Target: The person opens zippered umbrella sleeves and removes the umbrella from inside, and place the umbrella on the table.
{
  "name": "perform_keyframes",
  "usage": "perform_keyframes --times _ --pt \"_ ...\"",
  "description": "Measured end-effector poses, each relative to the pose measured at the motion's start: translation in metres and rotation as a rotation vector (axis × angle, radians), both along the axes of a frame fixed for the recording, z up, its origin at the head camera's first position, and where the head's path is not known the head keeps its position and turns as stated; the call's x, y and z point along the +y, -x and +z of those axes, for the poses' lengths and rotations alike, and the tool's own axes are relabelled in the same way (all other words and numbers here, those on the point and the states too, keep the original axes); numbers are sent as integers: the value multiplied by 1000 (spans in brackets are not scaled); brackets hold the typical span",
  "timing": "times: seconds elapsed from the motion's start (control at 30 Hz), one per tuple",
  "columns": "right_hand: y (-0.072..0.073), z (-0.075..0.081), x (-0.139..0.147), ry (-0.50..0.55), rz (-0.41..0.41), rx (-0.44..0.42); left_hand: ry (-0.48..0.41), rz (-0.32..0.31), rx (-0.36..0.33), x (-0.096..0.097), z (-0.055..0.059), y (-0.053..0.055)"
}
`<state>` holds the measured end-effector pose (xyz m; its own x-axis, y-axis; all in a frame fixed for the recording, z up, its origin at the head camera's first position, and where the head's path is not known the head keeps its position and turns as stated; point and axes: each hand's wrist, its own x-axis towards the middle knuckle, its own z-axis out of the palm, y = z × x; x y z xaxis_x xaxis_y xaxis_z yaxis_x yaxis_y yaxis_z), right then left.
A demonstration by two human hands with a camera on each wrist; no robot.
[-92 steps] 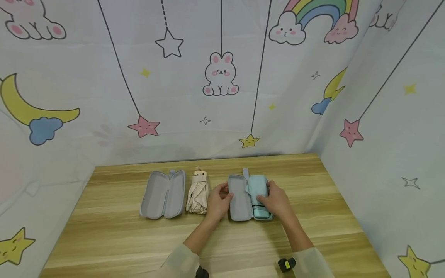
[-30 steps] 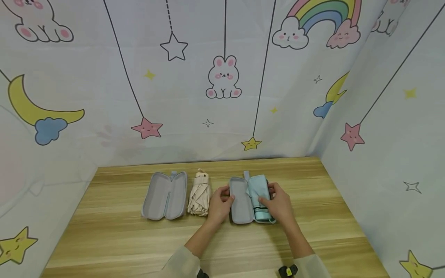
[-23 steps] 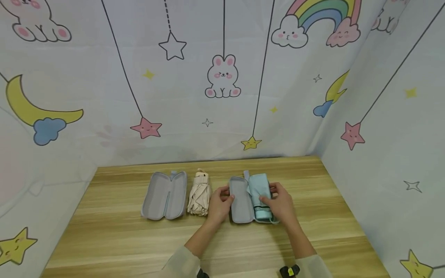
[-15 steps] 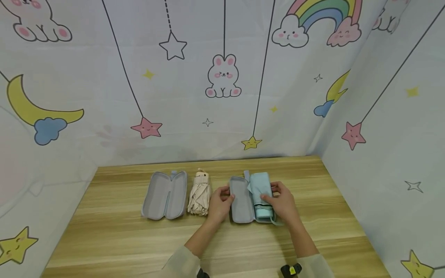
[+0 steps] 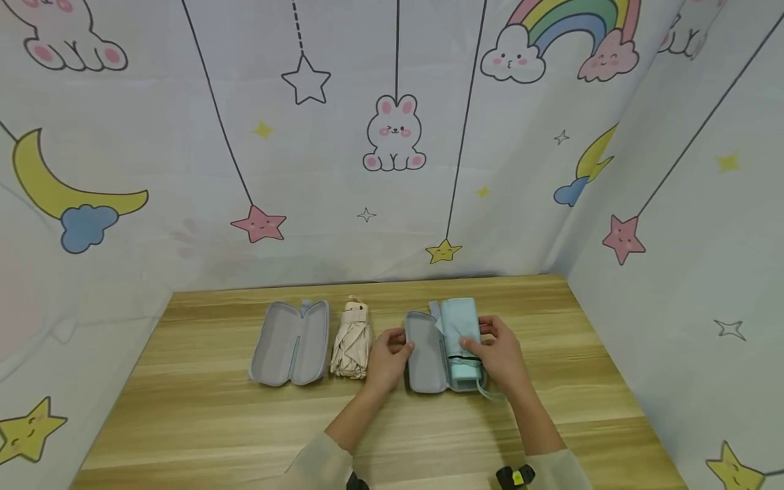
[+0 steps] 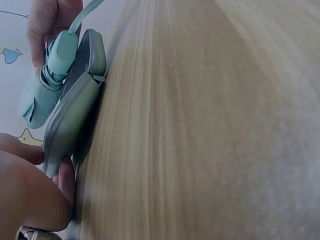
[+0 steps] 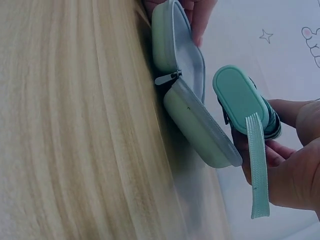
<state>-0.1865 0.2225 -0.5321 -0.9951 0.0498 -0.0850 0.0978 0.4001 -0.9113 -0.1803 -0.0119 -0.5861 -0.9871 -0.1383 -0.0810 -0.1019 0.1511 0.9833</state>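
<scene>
A folded light-blue umbrella (image 5: 459, 323) is gripped by my right hand (image 5: 503, 354), thumb on top and fingers along its far side. It overlaps the right half of an open grey zip case (image 5: 425, 354) in the head view. From the right wrist, the umbrella's flat oval handle end (image 7: 239, 97) shows raised above the case half, its wrist strap (image 7: 257, 172) hanging down. My left hand (image 5: 386, 361) pinches the outer edge of the case's left half; the left wrist view shows thumb and fingers either side of that case wall (image 6: 67, 132).
Left of my left hand lies a folded cream umbrella (image 5: 351, 347), close to it. A second open grey zip case (image 5: 274, 347) lies farther left. The wooden table (image 5: 214, 429) ends at a printed white curtain (image 5: 324, 252) behind and on the right.
My right hand has lifted the light-blue umbrella from the case's right half, shifting it slightly right and away from me; its strap now hangs out. My left hand keeps its hold on the case.
</scene>
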Motion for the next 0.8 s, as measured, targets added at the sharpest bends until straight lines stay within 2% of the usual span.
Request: perform_keyframes --times 0.8 --pt "-1 23 3 55 -2 -5 -9 -3 18 0 -2 0"
